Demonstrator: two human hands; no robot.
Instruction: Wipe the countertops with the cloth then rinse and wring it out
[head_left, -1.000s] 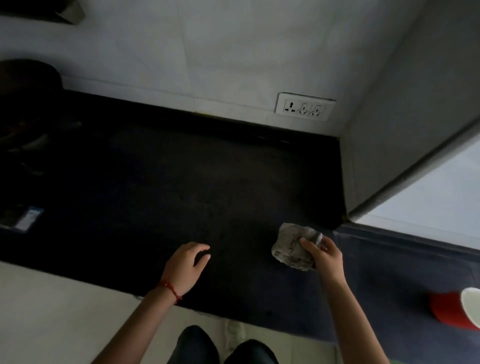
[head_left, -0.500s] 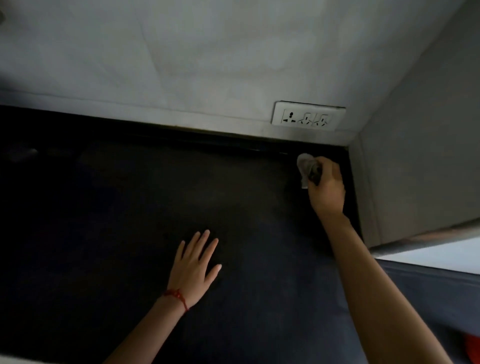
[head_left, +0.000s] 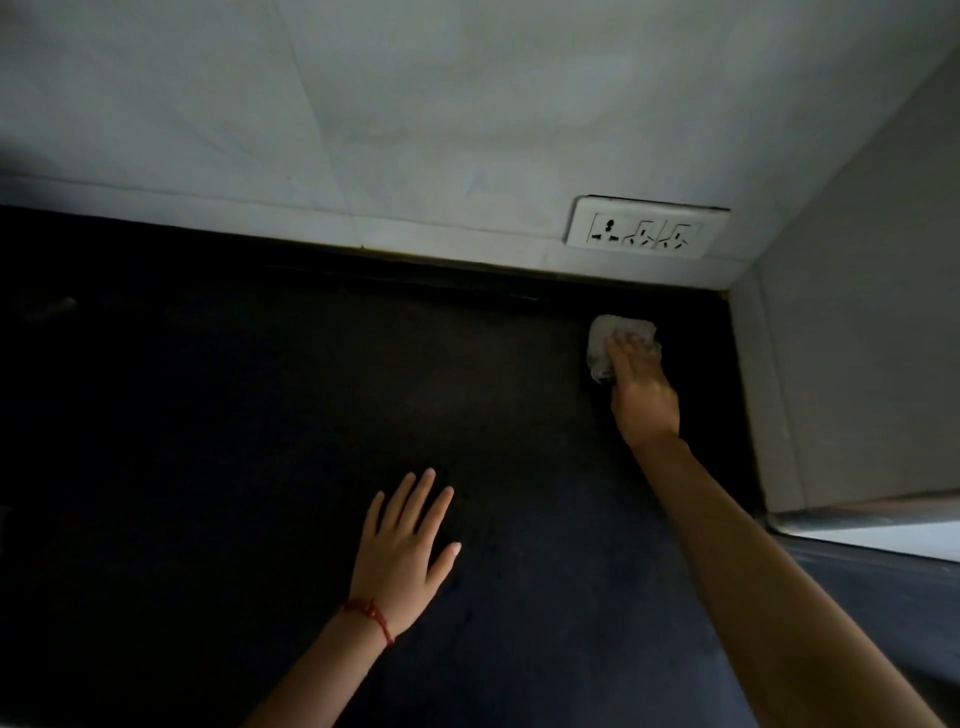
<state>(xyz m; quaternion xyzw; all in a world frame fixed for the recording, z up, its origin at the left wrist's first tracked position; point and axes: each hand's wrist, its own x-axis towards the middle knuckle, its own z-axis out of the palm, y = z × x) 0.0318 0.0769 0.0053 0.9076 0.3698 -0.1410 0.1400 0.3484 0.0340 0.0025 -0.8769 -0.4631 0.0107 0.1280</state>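
A crumpled grey-white cloth (head_left: 605, 338) lies on the dark countertop (head_left: 260, 441) in the far right corner, close to the back wall. My right hand (head_left: 641, 389) presses flat on top of it, fingers over the cloth, arm stretched forward. My left hand (head_left: 402, 545) rests palm down on the countertop nearer to me, fingers spread, holding nothing. A red thread is tied round its wrist.
A white socket plate (head_left: 647, 228) is set low in the back wall just above the cloth. A grey side wall (head_left: 857, 338) closes the counter on the right. A lower dark surface (head_left: 883, 597) continues beyond the wall's end.
My right hand carried the cloth from the counter's near right edge to the far corner and now presses it flat. My left hand went from curled to flat on the counter.
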